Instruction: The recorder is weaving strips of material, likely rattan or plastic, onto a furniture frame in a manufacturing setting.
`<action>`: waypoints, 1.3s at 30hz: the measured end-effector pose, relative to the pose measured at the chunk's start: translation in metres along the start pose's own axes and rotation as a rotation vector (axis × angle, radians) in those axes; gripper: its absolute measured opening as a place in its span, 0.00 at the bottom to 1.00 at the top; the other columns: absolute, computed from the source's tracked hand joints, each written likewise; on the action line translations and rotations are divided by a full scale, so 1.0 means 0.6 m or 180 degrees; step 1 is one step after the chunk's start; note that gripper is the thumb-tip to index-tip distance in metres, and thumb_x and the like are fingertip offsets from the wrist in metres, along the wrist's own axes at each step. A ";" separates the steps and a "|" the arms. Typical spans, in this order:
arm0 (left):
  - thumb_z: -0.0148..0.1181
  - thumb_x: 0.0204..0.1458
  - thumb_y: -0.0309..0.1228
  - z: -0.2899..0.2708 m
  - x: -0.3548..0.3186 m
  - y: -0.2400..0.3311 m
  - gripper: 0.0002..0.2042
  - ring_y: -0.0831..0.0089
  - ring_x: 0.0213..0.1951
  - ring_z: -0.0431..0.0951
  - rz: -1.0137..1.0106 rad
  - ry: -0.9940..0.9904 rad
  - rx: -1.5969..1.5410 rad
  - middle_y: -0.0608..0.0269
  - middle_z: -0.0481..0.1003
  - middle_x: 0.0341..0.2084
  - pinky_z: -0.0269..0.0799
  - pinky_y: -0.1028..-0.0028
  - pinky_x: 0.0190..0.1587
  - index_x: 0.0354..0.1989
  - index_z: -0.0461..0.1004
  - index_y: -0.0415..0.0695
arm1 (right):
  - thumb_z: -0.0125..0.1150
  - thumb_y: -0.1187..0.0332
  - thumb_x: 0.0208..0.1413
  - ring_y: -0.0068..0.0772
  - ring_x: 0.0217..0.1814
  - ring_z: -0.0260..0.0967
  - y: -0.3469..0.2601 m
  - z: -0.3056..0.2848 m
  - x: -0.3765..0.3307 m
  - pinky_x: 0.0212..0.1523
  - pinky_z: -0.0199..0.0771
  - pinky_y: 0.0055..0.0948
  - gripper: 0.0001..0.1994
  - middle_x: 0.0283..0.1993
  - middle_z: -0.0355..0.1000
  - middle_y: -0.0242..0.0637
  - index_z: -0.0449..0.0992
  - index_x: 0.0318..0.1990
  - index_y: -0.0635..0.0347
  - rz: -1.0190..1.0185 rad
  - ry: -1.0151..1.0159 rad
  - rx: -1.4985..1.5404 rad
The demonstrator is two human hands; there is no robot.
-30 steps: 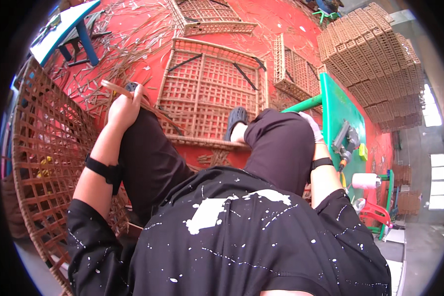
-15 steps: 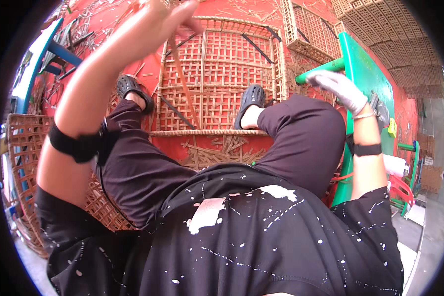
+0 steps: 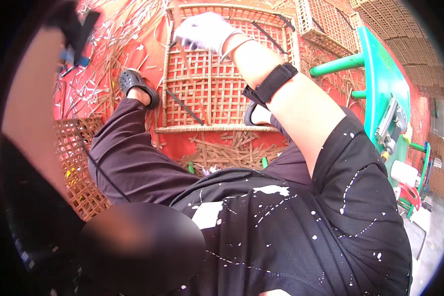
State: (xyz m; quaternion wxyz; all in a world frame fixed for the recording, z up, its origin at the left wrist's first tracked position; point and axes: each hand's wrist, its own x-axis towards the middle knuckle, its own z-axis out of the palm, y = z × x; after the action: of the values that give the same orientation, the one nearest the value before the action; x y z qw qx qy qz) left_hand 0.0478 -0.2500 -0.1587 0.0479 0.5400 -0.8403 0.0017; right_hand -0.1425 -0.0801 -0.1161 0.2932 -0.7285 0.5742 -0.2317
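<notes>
The red floor (image 3: 197,148) takes up most of what I see, strewn with cane strips (image 3: 232,153) and offcuts. On it, right ahead of me between my feet, lies the big woven panel (image 3: 207,93) – a lattice of pale cane in a rounded frame, flat on the floor, its near edge just past my knees. More woven panels (image 3: 325,19) lie and stand stacked at the far right, and another piece of brown lattice (image 3: 79,167) sits at my left side, beside my left leg. To the right stands a green bench (image 3: 385,84) with green pipe legs, and a metal tool (image 3: 390,126) rests on its top.

My right hand (image 3: 202,32), in a white glove, is raised over the far part of the woven panel, fingers curled in; it seems closed on a thin cane strip, though I cannot tell for sure – the strip blends into the weave behind it. A black strap (image 3: 271,84) wraps my right forearm. My left arm (image 3: 29,108) is lifted close to the camera, a blur along the left edge; its hand is up at the dark rim, so I cannot tell whether it grips anything. My black shoe (image 3: 138,86) rests on the floor just left of the panel's frame
</notes>
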 end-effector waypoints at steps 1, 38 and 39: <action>0.42 0.54 0.38 0.063 -0.020 -0.011 0.18 0.55 0.40 0.76 -0.0171 -0.0204 0.0024 0.49 0.76 0.35 0.70 0.60 0.46 0.40 0.74 0.38 | 0.55 0.56 0.54 0.22 0.28 0.72 0.031 0.002 0.015 0.32 0.72 0.23 0.14 0.27 0.74 0.31 0.79 0.35 0.56 0.0066 0.0201 -0.0399; 0.47 0.61 0.40 0.453 -0.423 0.224 0.19 0.73 0.43 0.74 -0.0489 -0.4389 -0.3910 0.63 0.76 0.40 0.66 0.72 0.51 0.50 0.72 0.38 | 0.60 0.54 0.46 0.38 0.45 0.68 0.273 0.370 -0.319 0.45 0.66 0.37 0.19 0.41 0.70 0.39 0.73 0.41 0.55 0.0726 -0.2341 -0.0943; 0.47 0.61 0.38 0.459 -0.430 0.227 0.16 0.74 0.37 0.75 -0.0616 -0.3987 -0.4063 0.64 0.77 0.32 0.70 0.74 0.45 0.42 0.74 0.37 | 0.60 0.54 0.45 0.38 0.45 0.68 0.272 0.369 -0.318 0.45 0.66 0.37 0.19 0.41 0.70 0.38 0.73 0.41 0.55 0.0733 -0.2365 -0.0948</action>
State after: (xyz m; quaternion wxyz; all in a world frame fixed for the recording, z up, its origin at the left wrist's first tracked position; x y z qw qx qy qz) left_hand 0.0089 0.0256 -0.4472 -0.1282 0.3810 -0.5043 -0.7643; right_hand -0.1519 0.1139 -0.3890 0.3959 -0.7280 0.5343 0.1667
